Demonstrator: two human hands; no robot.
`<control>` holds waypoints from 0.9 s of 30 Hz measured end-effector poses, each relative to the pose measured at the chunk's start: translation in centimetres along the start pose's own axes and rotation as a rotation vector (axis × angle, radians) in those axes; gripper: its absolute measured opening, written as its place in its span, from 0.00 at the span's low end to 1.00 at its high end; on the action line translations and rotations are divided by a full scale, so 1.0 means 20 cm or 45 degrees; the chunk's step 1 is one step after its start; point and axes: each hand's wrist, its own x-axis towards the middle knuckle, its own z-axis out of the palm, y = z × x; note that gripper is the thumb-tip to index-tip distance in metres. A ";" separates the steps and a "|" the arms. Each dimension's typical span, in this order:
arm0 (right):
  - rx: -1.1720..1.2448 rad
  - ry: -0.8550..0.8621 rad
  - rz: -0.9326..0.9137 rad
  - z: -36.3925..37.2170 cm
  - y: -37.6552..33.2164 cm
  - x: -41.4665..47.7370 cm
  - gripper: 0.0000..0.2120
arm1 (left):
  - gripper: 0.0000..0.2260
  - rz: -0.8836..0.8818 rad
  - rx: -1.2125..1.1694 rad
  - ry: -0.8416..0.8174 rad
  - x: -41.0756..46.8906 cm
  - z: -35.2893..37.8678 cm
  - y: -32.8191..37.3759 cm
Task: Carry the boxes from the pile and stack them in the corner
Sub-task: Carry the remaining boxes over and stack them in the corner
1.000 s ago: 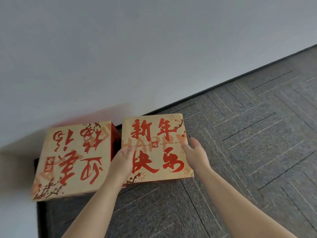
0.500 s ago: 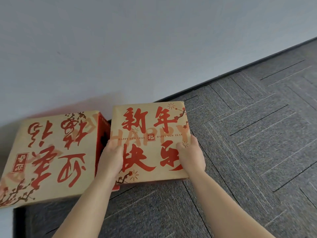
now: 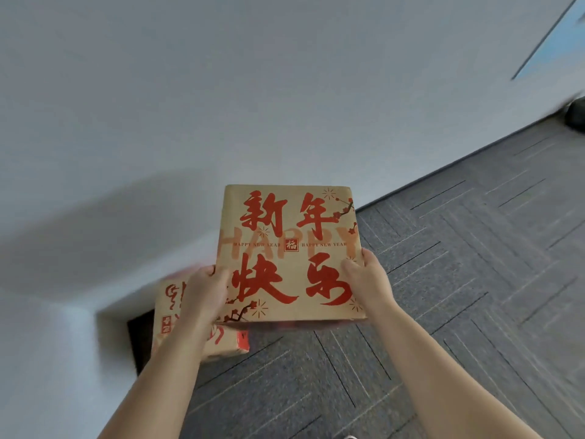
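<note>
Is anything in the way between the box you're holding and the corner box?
Nothing visible. The held box, gripped by the left hand and right hand, hangs up and right of the corner box, though the left arm hides part of its top.

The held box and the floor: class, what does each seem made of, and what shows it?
The held box: likely matt brown cardboard, from its kraft colour and creased edges. The floor: seemingly grey carpet tiles, from speckled texture and straight seams.

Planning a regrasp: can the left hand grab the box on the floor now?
Likely not: the left hand and right hand both grip the upper box. The floor box sits close below, otherwise unblocked.
</note>
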 end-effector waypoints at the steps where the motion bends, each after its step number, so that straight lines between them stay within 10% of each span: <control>1: 0.007 0.000 -0.009 -0.09 -0.14 -0.12 0.10 | 0.17 0.043 -0.019 0.020 -0.13 -0.11 0.13; 14: 0.036 -0.113 -0.367 -0.54 -0.93 -1.05 0.11 | 0.18 0.199 -0.391 0.090 -1.02 -0.91 0.55; 27: 0.073 -0.750 -0.650 -0.57 -0.99 -1.07 0.14 | 0.09 0.080 -0.631 0.710 -1.68 -0.81 0.47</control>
